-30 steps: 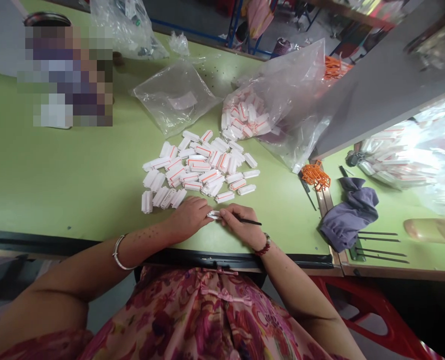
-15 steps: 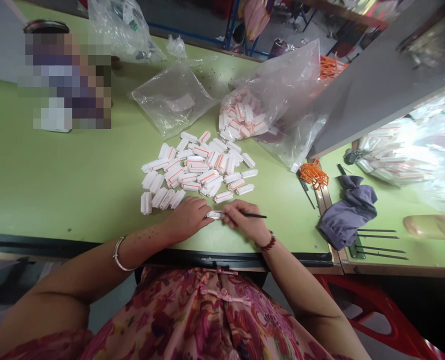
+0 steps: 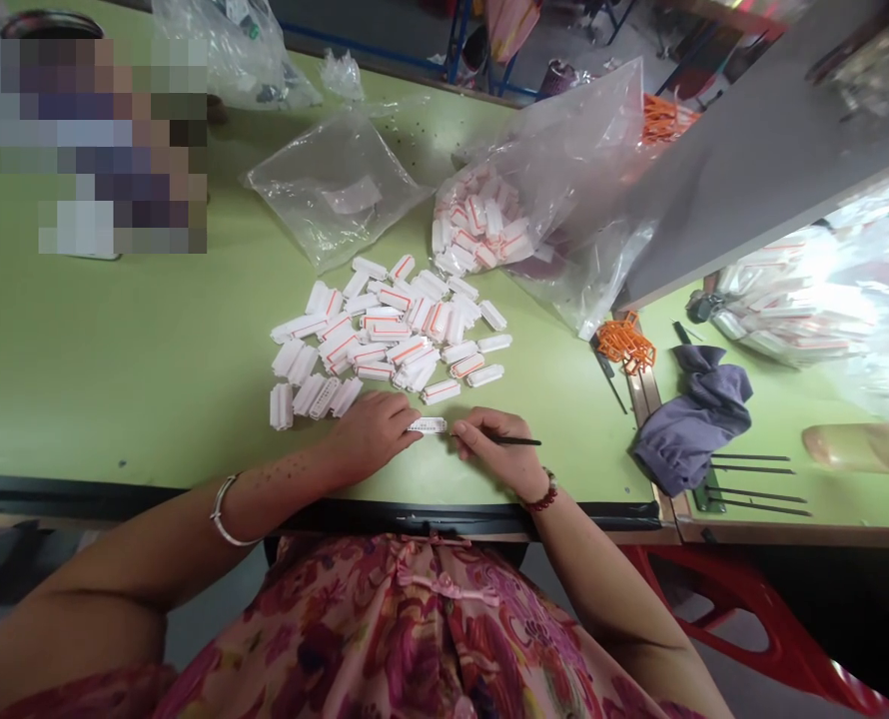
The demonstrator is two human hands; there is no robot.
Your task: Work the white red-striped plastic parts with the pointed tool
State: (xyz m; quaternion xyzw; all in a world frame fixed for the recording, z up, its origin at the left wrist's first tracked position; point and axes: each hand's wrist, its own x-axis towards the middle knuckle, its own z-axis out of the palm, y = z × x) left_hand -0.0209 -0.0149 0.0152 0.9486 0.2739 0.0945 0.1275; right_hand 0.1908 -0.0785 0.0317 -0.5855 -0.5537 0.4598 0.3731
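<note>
My left hand (image 3: pixel 374 434) rests on the green table with its fingertips at the left end of a small white plastic piece (image 3: pixel 428 425) with tiny holes along it. My right hand (image 3: pixel 495 449) pinches a thin black-handled pick (image 3: pixel 511 440), whose tip lies just right of that piece. Above my hands lies a loose pile of white plastic pieces with orange stripes (image 3: pixel 381 335). Behind it, a clear bag (image 3: pixel 478 225) holds more of them. A flat clear plastic bag (image 3: pixel 332 190) lies to the left of that.
An orange plastic lattice (image 3: pixel 624 345), a grey-purple cloth (image 3: pixel 691 419) and several thin black rods (image 3: pixel 751 479) lie on the right. A grey board (image 3: pixel 759 170) juts over the table there, beside a bulging bag of pieces (image 3: pixel 789 300). A blurred object (image 3: pixel 92 140) stands at upper left.
My right hand has drawn slightly rightward, moving the pick's tip off the small piece. The whole scene has shifted slightly left and up in view as my head moved.
</note>
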